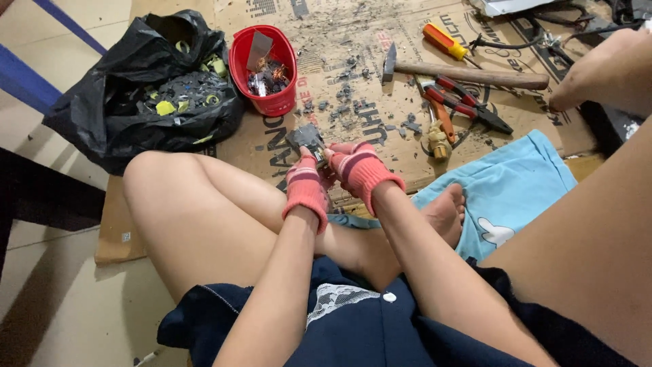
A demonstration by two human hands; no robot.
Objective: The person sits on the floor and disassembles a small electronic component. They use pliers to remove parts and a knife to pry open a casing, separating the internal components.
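Both my hands wear pink striped fingerless gloves and meet over my crossed legs. My left hand (305, 187) and my right hand (360, 170) together grip a small dark grey flat part (307, 138) that sticks up from between my fingers. The part hovers just above the cardboard sheet (367, 61), in front of a red bucket (265, 68). How each finger sits on the part is hidden.
A black rubbish bag (142, 88) with grey and yellow scraps lies at left. On the cardboard lie a hammer (462, 71), an orange screwdriver (445, 41), red-handled pliers (468, 105) and dark fragments. A light blue cloth (509, 183) is under my foot (445, 214).
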